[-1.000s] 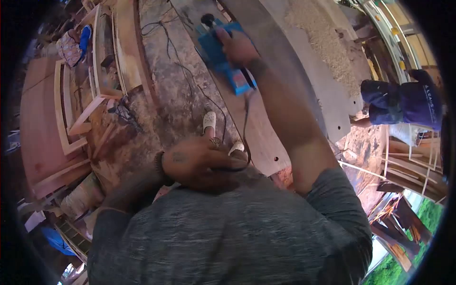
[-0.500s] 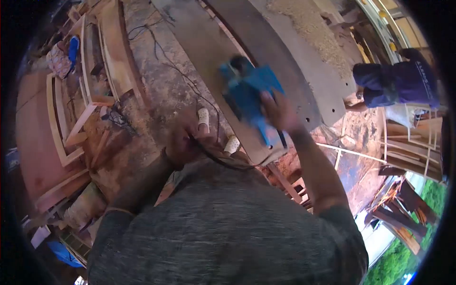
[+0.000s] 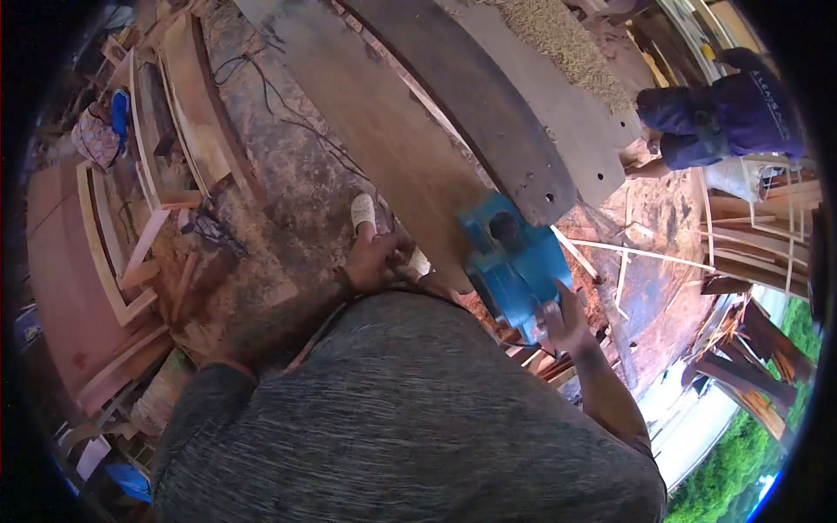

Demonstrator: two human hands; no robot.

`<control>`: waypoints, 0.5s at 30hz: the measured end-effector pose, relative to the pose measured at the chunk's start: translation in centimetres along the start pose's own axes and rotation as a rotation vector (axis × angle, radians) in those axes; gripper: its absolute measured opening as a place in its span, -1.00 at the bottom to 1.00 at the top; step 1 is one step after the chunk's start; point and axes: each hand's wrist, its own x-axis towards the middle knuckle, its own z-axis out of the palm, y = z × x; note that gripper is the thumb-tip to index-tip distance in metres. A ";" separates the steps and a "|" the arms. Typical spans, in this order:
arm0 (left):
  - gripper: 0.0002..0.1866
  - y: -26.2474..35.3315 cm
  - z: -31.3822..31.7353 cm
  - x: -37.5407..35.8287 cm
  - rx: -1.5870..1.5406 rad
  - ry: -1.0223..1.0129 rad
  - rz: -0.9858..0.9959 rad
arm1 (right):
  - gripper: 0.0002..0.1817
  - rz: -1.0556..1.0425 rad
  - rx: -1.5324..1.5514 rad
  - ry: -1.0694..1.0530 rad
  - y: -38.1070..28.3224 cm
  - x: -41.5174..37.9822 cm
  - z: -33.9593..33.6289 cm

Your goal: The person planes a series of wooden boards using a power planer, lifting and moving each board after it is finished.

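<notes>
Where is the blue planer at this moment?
In the head view, the planer is right of centre, at the near end of the long board, held by the right hand.

Electric planer [image 3: 510, 261]: blue plastic body with a dark round knob on its upper face. It sits tilted at the near end of the long brown plank [image 3: 384, 131], partly past the plank's rounded end, just beside a darker grey board lying parallel. The right hand [image 3: 567, 322] grips its rear handle, nearest the person's body. The plank runs diagonally away from the person; its surface is bare, matte and reddish-brown
</notes>
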 end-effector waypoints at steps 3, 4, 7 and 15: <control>-0.44 0.0 -0.4 -0.1 -0.012 0.049 0.016 | -0.51 0.274 0.108 -0.107 -7.5 8.2 -0.3; -0.45 0.4 -0.4 -0.5 0.008 0.075 0.024 | -0.55 0.313 0.140 -0.139 -7.5 10.2 0.3; -0.23 2.0 -2.0 0.0 -0.091 -0.107 -0.130 | -0.62 0.364 0.193 -0.174 -7.8 16.6 2.1; -0.20 4.3 -5.0 0.6 -0.254 0.194 0.002 | -0.41 -0.111 -0.047 -0.066 -7.6 34.3 8.7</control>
